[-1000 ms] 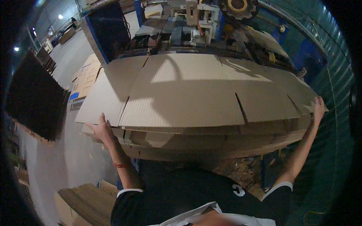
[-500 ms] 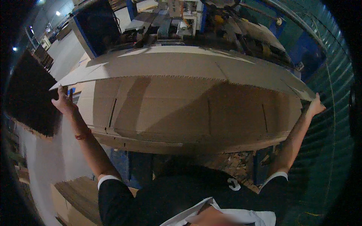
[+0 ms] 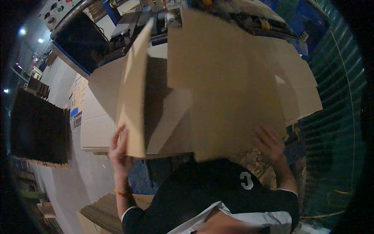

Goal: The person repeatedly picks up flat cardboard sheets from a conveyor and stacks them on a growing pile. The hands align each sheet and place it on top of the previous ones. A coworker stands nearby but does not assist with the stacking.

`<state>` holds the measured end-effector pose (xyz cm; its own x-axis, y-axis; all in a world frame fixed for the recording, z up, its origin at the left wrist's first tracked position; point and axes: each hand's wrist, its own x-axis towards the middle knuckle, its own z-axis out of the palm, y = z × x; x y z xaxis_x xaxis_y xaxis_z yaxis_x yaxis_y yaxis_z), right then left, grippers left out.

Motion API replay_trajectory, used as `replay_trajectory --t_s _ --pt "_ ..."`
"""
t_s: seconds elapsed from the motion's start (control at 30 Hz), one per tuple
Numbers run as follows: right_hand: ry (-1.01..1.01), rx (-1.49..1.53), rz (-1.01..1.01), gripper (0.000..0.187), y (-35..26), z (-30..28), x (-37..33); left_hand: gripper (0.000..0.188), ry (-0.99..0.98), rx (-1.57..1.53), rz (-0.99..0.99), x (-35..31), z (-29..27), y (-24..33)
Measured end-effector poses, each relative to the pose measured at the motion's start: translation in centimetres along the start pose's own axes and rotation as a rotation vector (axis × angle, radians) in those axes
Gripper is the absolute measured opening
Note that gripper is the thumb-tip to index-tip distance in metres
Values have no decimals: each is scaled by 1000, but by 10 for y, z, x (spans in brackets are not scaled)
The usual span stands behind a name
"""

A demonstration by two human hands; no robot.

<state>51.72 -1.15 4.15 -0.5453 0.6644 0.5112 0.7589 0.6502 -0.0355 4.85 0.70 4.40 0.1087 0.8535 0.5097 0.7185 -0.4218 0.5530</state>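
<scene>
A tan corrugated cardboard sheet [image 3: 226, 85] lies across a stack of flat cardboard in front of me, its right panel folded inward over the middle. The left panel [image 3: 132, 101] of the sheet stands steeply upright, leaning inward, with a shadowed gap between the two. My left hand [image 3: 120, 146] is against the outer side of that left panel near its lower end, fingers stretched upward. On the folded right panel, near its lower right edge, rests my right hand [image 3: 269, 143], fingers apart and slightly blurred.
Beyond the cardboard stands a blue-framed machine [image 3: 156, 19], with a control panel [image 3: 58, 11] at far left. More flat cardboard [image 3: 97, 132] lies under the sheet. Dark stacked sheets [image 3: 39, 124] are at left, another stack [image 3: 105, 214] at lower left. A green corrugated wall [image 3: 331, 148] runs along the right.
Both hands have come inward and toward me from the sheet's far left and right ends. The sheet's end panels have swung up and inward, the right one folding over the middle.
</scene>
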Motion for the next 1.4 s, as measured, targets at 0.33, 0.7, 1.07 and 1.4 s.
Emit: replay_trajectory --t_s 0.33,0.7,1.07,1.4 --pt "-218 115 -21 38 11 36 27 50 -474 417 200 33 31 -1" --pt "-323 -112 -34 66 110 95 130 57 -219 435 348 157 82 -81" --pt "-230 -218 275 64 209 125 186 59 -152 338 218 209 107 -106" --pt "-311 -77 269 49 187 116 171 48 22 296 261 200 120 -101"
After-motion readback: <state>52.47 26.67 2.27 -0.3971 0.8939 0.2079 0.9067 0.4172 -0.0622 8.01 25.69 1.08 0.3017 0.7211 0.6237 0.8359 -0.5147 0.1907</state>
